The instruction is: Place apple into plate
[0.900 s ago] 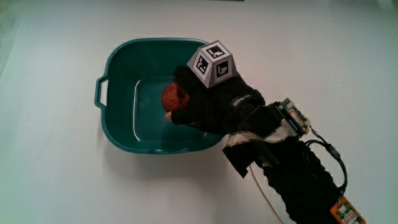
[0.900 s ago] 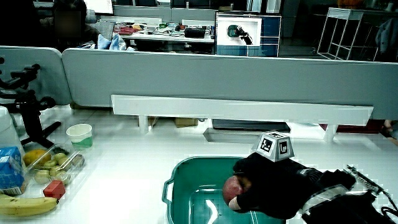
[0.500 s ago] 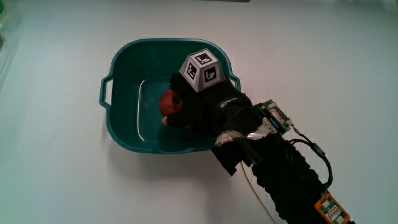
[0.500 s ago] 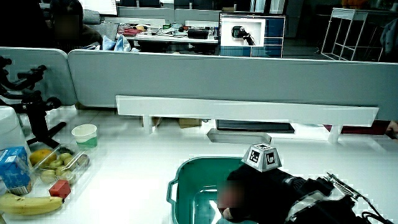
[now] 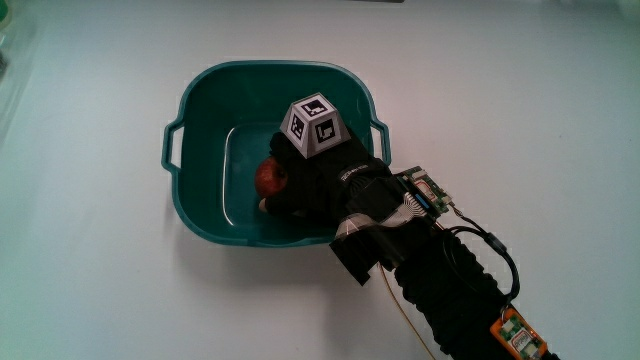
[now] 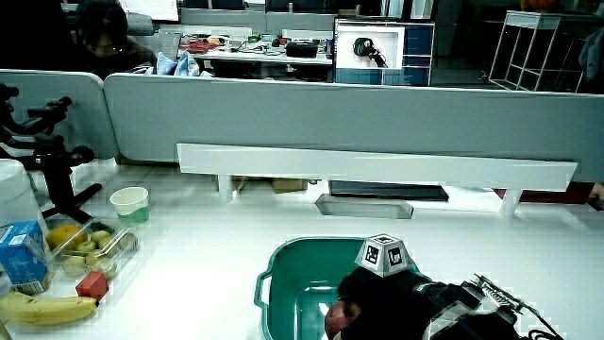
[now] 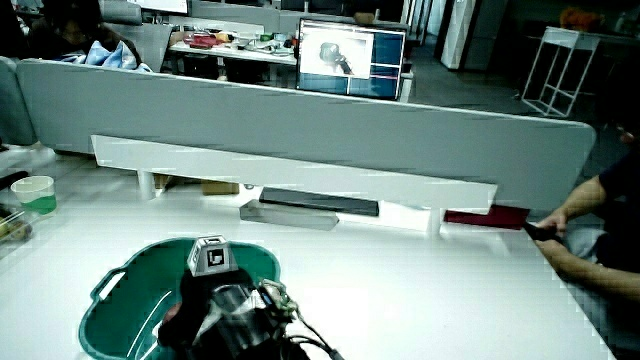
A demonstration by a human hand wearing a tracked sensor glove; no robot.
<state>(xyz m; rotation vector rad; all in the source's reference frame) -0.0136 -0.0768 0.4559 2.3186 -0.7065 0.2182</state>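
The hand (image 5: 325, 185) is low inside the teal basin (image 5: 200, 90), fingers closed around the apple (image 5: 268, 177). This looks like the placing step; next the fingers should release the apple on the basin floor.

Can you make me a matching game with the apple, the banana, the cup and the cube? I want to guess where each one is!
Things:
1. apple
2. banana
3. cup
4. cube

Places:
A. on the back of the hand
B. on the table, farther from the person than the fruit tray
C. in the hand's fingers, inside the green basin
D. on the table, nearer to the person than the fruit tray

Pairs: 1-C, 2-D, 3-B, 4-A
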